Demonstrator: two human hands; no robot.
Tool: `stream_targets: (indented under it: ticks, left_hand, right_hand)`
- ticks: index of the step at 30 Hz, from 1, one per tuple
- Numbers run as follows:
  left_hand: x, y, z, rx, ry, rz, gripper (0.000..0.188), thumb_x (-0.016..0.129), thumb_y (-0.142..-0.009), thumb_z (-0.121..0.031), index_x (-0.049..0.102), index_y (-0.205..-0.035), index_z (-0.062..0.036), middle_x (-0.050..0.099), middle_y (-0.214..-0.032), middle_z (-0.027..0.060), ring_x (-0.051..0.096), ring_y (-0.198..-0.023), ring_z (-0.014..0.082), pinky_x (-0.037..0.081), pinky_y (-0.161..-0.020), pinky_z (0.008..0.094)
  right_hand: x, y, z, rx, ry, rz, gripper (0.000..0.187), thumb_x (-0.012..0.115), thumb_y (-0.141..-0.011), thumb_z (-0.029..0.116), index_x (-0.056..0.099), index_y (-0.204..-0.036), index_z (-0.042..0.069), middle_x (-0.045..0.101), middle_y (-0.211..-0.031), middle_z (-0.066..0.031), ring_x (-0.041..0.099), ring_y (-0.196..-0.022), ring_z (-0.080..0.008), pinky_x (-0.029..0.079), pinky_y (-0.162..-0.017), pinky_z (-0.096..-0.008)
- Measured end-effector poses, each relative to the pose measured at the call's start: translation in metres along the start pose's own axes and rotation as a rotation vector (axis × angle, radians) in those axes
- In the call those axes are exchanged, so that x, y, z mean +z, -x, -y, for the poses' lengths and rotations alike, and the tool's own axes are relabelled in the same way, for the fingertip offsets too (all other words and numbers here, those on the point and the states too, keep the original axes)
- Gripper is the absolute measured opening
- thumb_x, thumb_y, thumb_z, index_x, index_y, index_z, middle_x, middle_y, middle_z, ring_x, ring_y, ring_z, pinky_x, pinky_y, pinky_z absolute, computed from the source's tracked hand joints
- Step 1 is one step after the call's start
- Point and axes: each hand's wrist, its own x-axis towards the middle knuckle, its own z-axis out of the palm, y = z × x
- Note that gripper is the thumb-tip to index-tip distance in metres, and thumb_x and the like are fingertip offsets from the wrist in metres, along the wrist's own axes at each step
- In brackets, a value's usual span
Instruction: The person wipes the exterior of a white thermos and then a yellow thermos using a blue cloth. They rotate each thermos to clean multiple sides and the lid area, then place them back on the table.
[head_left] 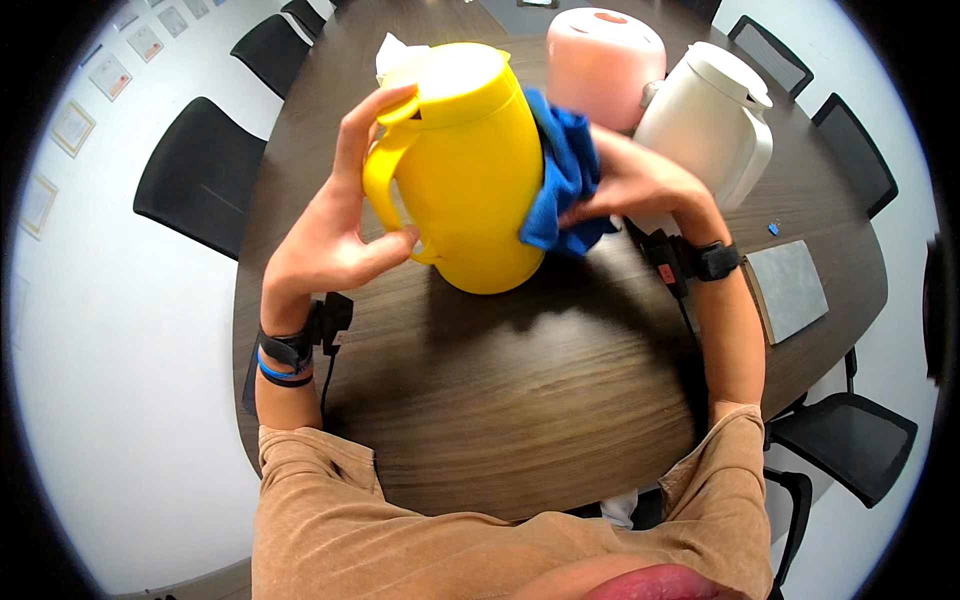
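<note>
A yellow thermos jug (468, 180) is held up over the table, a little tilted, with its handle to the left. My left hand (345, 210) is closed around the handle side, fingers at the lid's lever and thumb low by the handle. Bunched against the jug's right side is a blue cloth (568, 180). My right hand (635, 180) grips that cloth and presses it to the jug; some of its fingers are hidden behind the cloth.
A white thermos jug (690, 125) and a pink rounded appliance (605, 70) stand just beyond my right hand. A grey notebook (790, 290) and a small blue piece (773, 229) lie at the right of the wooden table (500, 400). Black chairs (205, 175) surround it.
</note>
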Motion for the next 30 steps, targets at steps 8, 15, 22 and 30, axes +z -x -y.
stream_targets:
  ticks: [8, 15, 22, 30]
  left_hand:
    - [0.017, -0.002, 0.016, -0.05, 0.066, -0.092, 0.114, 0.068, -0.071, -0.019, 0.012, -0.17, -0.019, 0.036, -0.165, 0.0183, 0.04, -0.152, 0.0362, 0.03, -0.128, 0.0566]
    - [0.012, 0.005, 0.012, -0.281, 0.055, 0.077, 0.1, 0.087, -0.087, -0.021, 0.025, -0.163, -0.0065, 0.053, -0.153, 0.0156, 0.048, -0.147, 0.0343, 0.035, -0.125, 0.0549]
    - [0.013, 0.003, 0.006, -0.46, 0.024, 0.2, 0.109, 0.087, -0.088, -0.022, 0.01, -0.164, -0.0081, 0.054, -0.147, 0.0194, 0.053, -0.142, 0.0395, 0.044, -0.119, 0.0537]
    - [0.015, 0.009, 0.017, -0.385, -0.13, 0.219, 0.113, 0.087, -0.089, -0.029, 0.005, -0.164, -0.0064, 0.057, -0.141, 0.0213, 0.062, -0.13, 0.0377, 0.052, -0.109, 0.048]
  right_hand:
    - [0.008, -0.006, 0.035, -0.294, 0.002, -0.226, 0.096, 0.095, -0.079, 0.026, 0.041, -0.155, 0.007, 0.063, -0.139, -0.0135, 0.064, -0.125, -0.028, 0.053, -0.11, -0.0408]
    - [0.006, 0.006, 0.022, 0.057, 0.14, 0.022, 0.105, 0.095, -0.076, 0.038, 0.037, -0.159, 0.01, 0.058, -0.148, -0.02, 0.061, -0.132, -0.0361, 0.051, -0.112, -0.0448]
    - [0.01, 0.003, -0.004, 0.388, 0.195, 0.383, 0.111, 0.094, -0.075, 0.047, 0.036, -0.16, 0.005, 0.056, -0.152, -0.0228, 0.055, -0.14, -0.0378, 0.048, -0.117, -0.0459]
    - [-0.015, 0.007, 0.013, 0.033, 0.068, 0.111, 0.096, 0.093, -0.079, 0.04, 0.043, -0.153, 0.007, 0.065, -0.138, -0.0204, 0.065, -0.126, -0.0288, 0.056, -0.107, -0.0413]
